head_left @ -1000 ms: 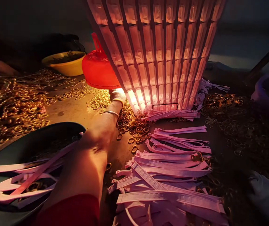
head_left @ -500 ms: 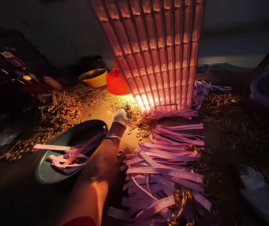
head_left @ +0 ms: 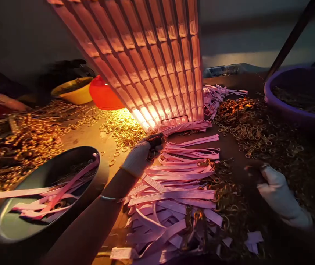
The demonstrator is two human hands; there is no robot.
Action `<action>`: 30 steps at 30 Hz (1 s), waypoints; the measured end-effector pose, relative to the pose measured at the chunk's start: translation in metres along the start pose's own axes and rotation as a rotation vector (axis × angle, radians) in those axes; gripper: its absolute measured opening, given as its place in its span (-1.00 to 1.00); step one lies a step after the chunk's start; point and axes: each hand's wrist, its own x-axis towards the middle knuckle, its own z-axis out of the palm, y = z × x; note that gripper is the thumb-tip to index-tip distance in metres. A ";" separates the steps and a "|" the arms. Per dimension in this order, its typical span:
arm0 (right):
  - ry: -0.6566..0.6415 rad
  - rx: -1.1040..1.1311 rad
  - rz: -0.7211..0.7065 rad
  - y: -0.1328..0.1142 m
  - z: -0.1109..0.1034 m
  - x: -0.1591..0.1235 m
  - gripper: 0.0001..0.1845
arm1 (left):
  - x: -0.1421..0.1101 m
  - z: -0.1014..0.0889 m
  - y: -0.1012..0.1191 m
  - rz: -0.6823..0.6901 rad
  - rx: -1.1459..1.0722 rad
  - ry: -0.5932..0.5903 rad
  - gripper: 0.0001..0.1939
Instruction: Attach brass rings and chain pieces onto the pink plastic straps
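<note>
My left hand, in a pale glove with dark finger parts, is at the left ends of the pink straps. Its fingers are curled closed, and what they hold, if anything, is hidden. Behind it, brass rings lie scattered under a lit red lamp. My right hand, also gloved, is over the dark right side of the table beside a heap of brass clasps. Its fingertips are lost in shadow and blur.
A tall ribbed translucent panel stands behind the straps. To the left are an oval basin with straps in it, brass chain-like hardware and a yellow basin. A purple tub stands right; someone's arm shows far left.
My left hand has moved from the brass rings toward me and right, to the strap ends. My right hand has come further into view. The camera has turned right.
</note>
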 end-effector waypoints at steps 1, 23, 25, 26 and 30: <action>-0.034 0.146 -0.019 -0.017 0.005 0.014 -0.69 | -0.010 0.013 -0.002 -0.042 -0.057 -0.086 -0.77; -0.129 0.760 0.098 -0.099 0.058 0.065 -0.76 | -0.095 0.114 -0.017 -0.092 -0.195 -0.317 -0.86; -0.134 0.510 -0.041 -0.099 0.051 0.059 -0.70 | -0.100 0.113 -0.019 -0.029 -0.083 -0.314 -0.91; -0.161 0.345 -0.124 -0.100 0.047 0.057 -0.62 | -0.102 0.112 -0.020 0.001 0.001 -0.326 -0.93; -0.388 -0.253 -0.350 -0.110 0.034 0.051 -0.68 | -0.105 0.107 -0.020 -0.009 0.221 -0.393 -0.91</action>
